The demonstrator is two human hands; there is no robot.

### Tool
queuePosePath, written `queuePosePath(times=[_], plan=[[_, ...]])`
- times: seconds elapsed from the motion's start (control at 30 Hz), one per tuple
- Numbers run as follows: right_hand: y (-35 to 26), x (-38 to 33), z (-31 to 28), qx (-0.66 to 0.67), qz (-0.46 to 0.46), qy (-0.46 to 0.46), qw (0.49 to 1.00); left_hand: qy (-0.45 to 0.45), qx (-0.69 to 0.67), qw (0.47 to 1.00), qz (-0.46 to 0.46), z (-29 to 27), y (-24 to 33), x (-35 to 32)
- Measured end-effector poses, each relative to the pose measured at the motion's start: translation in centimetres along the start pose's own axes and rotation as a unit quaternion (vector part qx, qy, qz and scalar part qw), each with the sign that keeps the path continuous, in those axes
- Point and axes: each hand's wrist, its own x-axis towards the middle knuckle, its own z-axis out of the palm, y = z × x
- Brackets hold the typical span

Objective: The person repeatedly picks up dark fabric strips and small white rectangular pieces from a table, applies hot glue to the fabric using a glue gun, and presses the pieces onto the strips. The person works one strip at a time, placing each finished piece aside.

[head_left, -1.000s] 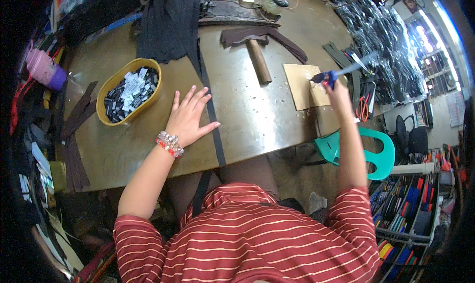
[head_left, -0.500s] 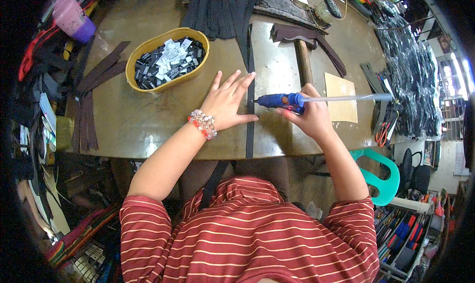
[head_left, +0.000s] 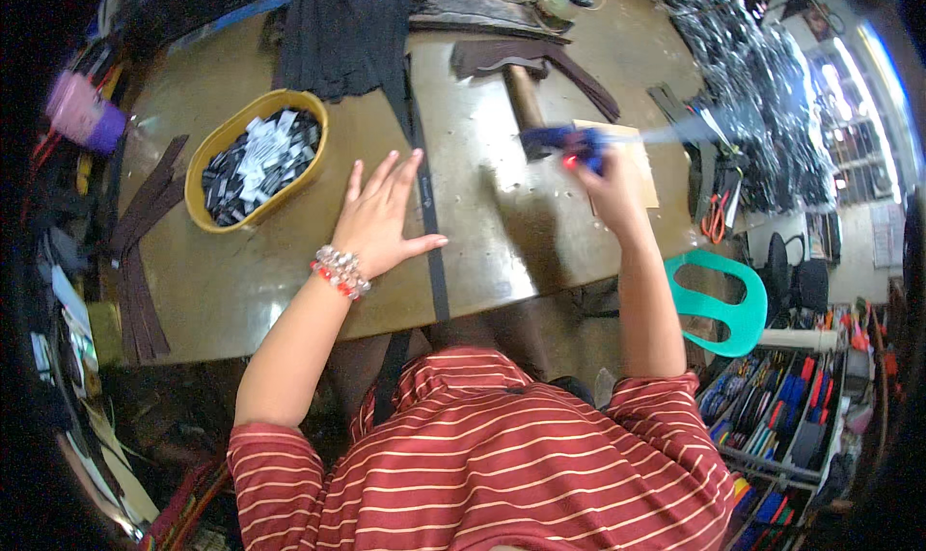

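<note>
A blue glue gun (head_left: 555, 140) with a long clear glue stick (head_left: 675, 130) out of its back is gripped in my right hand (head_left: 610, 180), raised over the table and blurred by motion. My left hand (head_left: 381, 218) lies flat with fingers spread, its fingertips and thumb at a narrow black strap (head_left: 431, 223) that runs toward the table's front edge. Left of that hand stands a yellow oval tub (head_left: 197, 199) filled with small black pieces and white labels (head_left: 265, 156).
A wooden-handled hammer (head_left: 524, 98) lies beyond the glue gun, brown strips (head_left: 593, 83) beside its head. Black strips (head_left: 342, 30) are heaped at the back. Cardboard (head_left: 637, 156) and orange-handled scissors (head_left: 715, 218) lie right. A green chair (head_left: 743, 305) stands at the right edge.
My right hand has lifted the glue gun away from the black strap, up and to the right. The left hand stays flat by the strap. The whole view has shifted.
</note>
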Motion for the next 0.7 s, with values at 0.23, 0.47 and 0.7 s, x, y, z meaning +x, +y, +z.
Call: queuePosePath(times=[0.23,0.47,0.7], plan=[[11.5,-4.2,1.5,-0.21,0.256,0.259,0.907,-0.01,-0.011,1.0,0.004,-0.3,0.0,-0.2],[3.3,2.9,4.0,-0.082,-0.128,0.253,0.955,0.114,-0.136,0.984,0.031,-0.4,-1.0,0.2],[6.2,22.8,6.3,-0.152,0.065,0.08,0.983,0.125,-0.148,0.981,0.006,-0.5,-1.2,0.3]])
